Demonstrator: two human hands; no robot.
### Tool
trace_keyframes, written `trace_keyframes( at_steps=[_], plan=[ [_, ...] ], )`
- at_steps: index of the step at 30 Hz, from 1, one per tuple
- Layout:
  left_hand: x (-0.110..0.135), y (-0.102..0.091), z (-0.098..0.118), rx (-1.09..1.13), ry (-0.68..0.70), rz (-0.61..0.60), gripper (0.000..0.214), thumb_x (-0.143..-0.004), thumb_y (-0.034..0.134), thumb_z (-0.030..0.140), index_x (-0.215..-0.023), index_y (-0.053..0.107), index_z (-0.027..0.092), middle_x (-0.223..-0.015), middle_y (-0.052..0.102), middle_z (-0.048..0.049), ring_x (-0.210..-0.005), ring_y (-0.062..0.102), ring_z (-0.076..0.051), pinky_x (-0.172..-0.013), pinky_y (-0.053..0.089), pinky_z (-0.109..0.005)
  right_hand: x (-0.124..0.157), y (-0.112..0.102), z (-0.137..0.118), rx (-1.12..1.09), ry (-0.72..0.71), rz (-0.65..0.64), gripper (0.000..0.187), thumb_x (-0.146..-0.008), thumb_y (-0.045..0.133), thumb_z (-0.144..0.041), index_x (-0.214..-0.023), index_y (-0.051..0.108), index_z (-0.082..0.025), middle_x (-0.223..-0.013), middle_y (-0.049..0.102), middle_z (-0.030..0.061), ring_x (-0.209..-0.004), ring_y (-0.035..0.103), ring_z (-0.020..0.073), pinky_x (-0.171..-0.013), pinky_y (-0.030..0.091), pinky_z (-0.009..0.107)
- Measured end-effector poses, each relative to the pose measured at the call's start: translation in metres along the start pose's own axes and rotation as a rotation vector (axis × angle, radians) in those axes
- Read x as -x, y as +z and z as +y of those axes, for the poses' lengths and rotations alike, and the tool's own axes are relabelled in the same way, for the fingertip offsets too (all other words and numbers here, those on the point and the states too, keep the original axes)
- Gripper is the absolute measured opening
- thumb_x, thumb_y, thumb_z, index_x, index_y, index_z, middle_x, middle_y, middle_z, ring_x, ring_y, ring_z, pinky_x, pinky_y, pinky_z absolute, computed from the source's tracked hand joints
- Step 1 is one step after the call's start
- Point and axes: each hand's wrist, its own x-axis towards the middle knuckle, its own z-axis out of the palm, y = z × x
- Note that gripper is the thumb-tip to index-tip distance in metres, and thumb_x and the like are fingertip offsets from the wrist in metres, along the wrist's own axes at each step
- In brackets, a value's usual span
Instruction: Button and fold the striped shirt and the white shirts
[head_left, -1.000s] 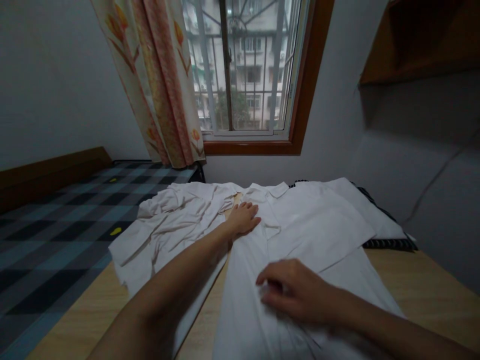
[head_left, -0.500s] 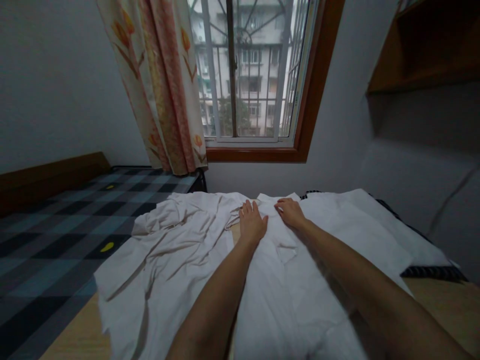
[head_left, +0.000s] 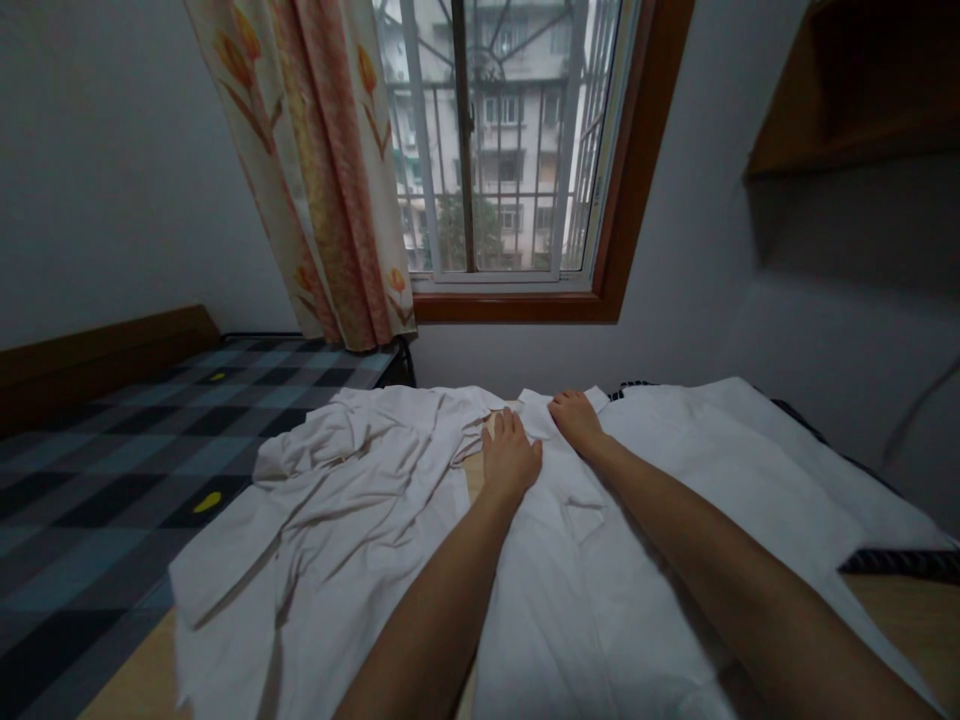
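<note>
A white button-front shirt (head_left: 540, 600) lies spread over a wooden table, its front parted near the collar. My left hand (head_left: 512, 455) rests on the left edge of the right-hand front panel with its fingers spread, holding nothing. Close to the collar, my right hand (head_left: 576, 422) has its fingers bent and drawn together on the fabric; the fingertips are partly hidden. A small pocket-like fold (head_left: 583, 515) shows below the right hand. The left part of the shirt (head_left: 360, 500) is heavily wrinkled, while the right part (head_left: 735, 450) lies flatter.
Bare wooden tabletop (head_left: 900, 610) shows at the right. Dark trimmed cloth (head_left: 900, 562) peeks out under the shirt. A bed with a checked cover (head_left: 135, 480) stands at the left. Behind are a flowered curtain (head_left: 330, 200) and a barred window (head_left: 495, 150); a wooden shelf (head_left: 787, 130) hangs upper right.
My left hand has slid slightly down and right along the cloth. The right hand stays near the collar, its fingers now turned further away from me. The view has shifted a little.
</note>
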Motion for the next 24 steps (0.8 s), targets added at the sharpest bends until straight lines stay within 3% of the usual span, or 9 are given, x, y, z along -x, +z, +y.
trace_keyframes(
  at_steps=[2,4,7,13,20,22,24],
  plan=[
    [0.001,-0.002,0.002,-0.036,0.034,0.077,0.061,-0.090,0.043,0.042,-0.141,0.038,0.009,-0.153,0.028,-0.0193,-0.141,0.022,-0.034,-0.111,0.020,-0.054,-0.006,0.002,0.001,-0.014,0.082,0.044,0.028,-0.091,0.044,-0.019,-0.095,0.070,-0.011,-0.102,0.068,0.0158,-0.103,0.053,0.0234,-0.088,0.036,0.033],
    [0.002,-0.003,0.003,-0.055,0.116,0.120,0.054,-0.091,0.042,0.039,-0.137,0.044,0.011,-0.148,0.037,-0.0171,-0.138,0.028,-0.031,-0.113,0.021,-0.050,-0.014,0.003,0.002,-0.038,0.170,0.084,0.033,-0.093,0.040,-0.024,-0.098,0.069,-0.011,-0.101,0.068,0.0151,-0.097,0.056,0.0230,-0.083,0.038,0.032],
    [0.001,0.000,0.003,-0.035,0.233,0.036,0.049,-0.094,0.036,0.043,-0.129,0.052,0.012,-0.140,0.048,-0.0140,-0.135,0.034,-0.027,-0.113,0.023,-0.044,-0.022,0.003,0.003,-0.086,0.231,0.113,0.037,-0.095,0.036,-0.030,-0.099,0.068,-0.012,-0.098,0.069,0.0123,-0.089,0.059,0.0207,-0.078,0.040,0.030],
    [-0.006,0.004,-0.001,0.012,0.199,-0.179,0.073,-0.089,0.026,0.067,-0.144,0.038,0.020,-0.152,0.032,-0.0131,-0.143,0.017,-0.032,-0.114,0.012,-0.054,-0.007,0.003,-0.002,-0.151,0.069,0.086,0.022,-0.089,0.050,-0.025,-0.093,0.070,-0.016,-0.097,0.071,0.0073,-0.093,0.060,0.0177,-0.083,0.039,0.025],
    [-0.011,0.000,-0.002,0.044,0.135,-0.263,0.073,-0.082,0.029,0.077,-0.144,0.034,0.040,-0.156,0.024,-0.0076,-0.142,0.010,-0.044,-0.107,0.008,-0.067,0.019,0.017,0.002,-0.166,-0.035,0.014,0.021,-0.089,0.049,-0.018,-0.096,0.068,-0.015,-0.099,0.070,0.0086,-0.095,0.060,0.0182,-0.087,0.040,0.027],
    [-0.014,0.001,-0.003,0.040,0.138,-0.278,0.075,-0.079,0.030,0.079,-0.143,0.036,0.040,-0.156,0.024,-0.0078,-0.141,0.012,-0.045,-0.106,0.010,-0.068,0.021,0.018,0.004,-0.166,-0.036,-0.015,0.023,-0.088,0.047,-0.017,-0.101,0.066,-0.015,-0.101,0.070,0.0092,-0.096,0.061,0.0186,-0.087,0.040,0.027],
    [-0.017,0.003,-0.004,0.030,0.154,-0.272,0.082,-0.078,0.029,0.080,-0.144,0.036,0.033,-0.155,0.025,-0.0111,-0.141,0.015,-0.045,-0.107,0.012,-0.066,0.022,0.018,0.006,-0.165,-0.041,-0.047,0.026,-0.089,0.045,-0.016,-0.107,0.064,-0.015,-0.106,0.069,0.0098,-0.099,0.061,0.0185,-0.088,0.041,0.027]
  ],
)
